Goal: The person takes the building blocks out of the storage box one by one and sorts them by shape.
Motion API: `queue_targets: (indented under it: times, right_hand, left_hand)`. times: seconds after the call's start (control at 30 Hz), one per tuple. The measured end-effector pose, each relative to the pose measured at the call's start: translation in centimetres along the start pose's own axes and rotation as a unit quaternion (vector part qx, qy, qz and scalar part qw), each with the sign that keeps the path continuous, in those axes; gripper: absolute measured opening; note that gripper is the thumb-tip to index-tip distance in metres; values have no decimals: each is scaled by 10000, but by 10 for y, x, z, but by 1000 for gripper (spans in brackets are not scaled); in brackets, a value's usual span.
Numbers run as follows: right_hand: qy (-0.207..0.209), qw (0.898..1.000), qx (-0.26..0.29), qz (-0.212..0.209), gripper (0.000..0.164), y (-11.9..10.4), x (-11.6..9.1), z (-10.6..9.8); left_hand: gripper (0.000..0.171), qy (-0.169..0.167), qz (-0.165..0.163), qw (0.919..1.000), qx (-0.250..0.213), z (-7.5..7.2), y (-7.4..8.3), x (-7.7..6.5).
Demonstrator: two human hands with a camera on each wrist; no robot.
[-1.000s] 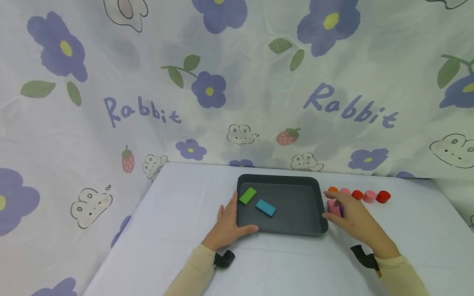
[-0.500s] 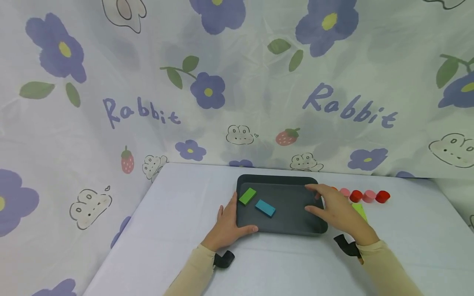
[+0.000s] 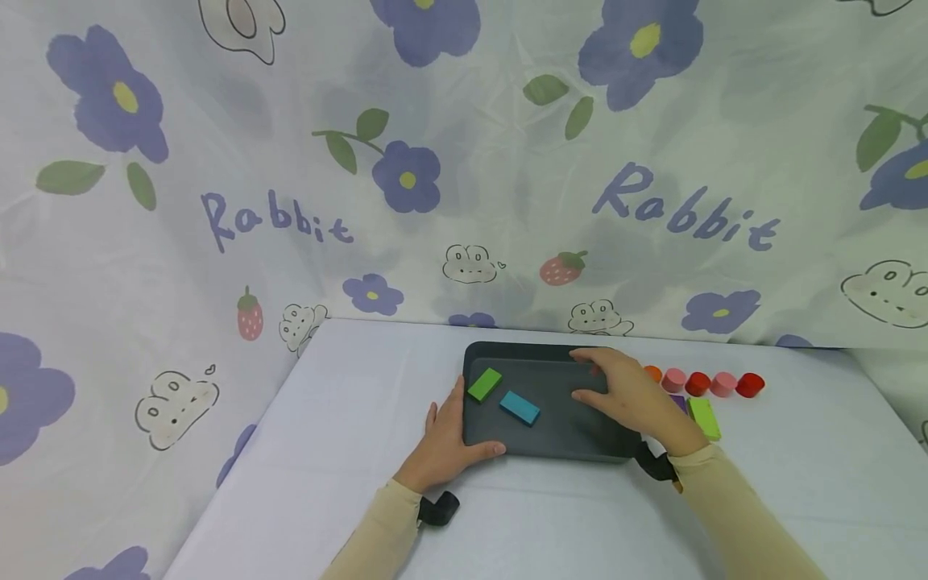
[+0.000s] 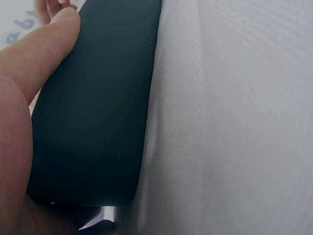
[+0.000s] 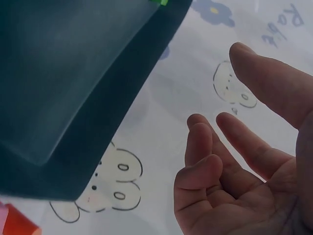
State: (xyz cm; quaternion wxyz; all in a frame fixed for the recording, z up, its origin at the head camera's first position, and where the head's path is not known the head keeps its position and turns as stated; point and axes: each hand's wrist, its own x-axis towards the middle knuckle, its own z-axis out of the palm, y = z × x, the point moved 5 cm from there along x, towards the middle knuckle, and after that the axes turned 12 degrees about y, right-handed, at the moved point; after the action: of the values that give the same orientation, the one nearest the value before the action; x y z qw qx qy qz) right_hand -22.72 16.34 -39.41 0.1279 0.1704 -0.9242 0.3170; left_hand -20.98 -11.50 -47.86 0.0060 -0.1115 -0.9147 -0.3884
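A dark grey baking tray lies on the white cloth. In it, near the left end, are a green block and a blue block. My left hand holds the tray's near left corner, thumb along the front rim and fingers along the left side. In the left wrist view, the thumb lies against the tray's dark wall. Over the right half of the tray is my right hand, fingers apart. The right wrist view shows nothing in that hand.
Right of the tray stands a row of short cylinders: orange, pink, red and more. In front of them lie a purple block and a lime block, partly beside the right forearm. A patterned curtain hangs behind.
My right hand has moved left from beside the pink block to over the tray, uncovering the lime block. The pink block is now out of sight. The left hand has stayed at the tray corner.
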Motion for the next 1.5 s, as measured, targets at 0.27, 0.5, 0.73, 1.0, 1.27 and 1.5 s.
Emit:
queue_targets:
  times: [0.27, 0.5, 0.73, 1.0, 1.27, 1.5]
  right_hand:
    - [-148, 9997, 135, -164, 57, -1, 14, 14]
    - [-349, 9984, 360, -278, 56, 0, 25, 27]
    - [-658, 9958, 444, -453, 56, 0, 32, 42]
    - [-1231, 9905, 324, -517, 57, -4, 38, 62]
    - [-1920, 9796, 356, -481, 65, -11, 40, 77]
    - [-2294, 9721, 383, -302, 70, -10, 39, 90]
  left_hand:
    - [126, -2, -13, 10000, 8, 0, 0, 0]
    - [126, -14, -29, 10000, -45, 1, 0, 0]
    - [126, -28, -44, 10000, -47, 1, 0, 0]
    - [126, -32, 15, 10000, -19, 1, -1, 0]
    - [125, 20, 60, 10000, -38, 0, 0, 0]
    - [126, 10, 86, 10000, -41, 1, -1, 0]
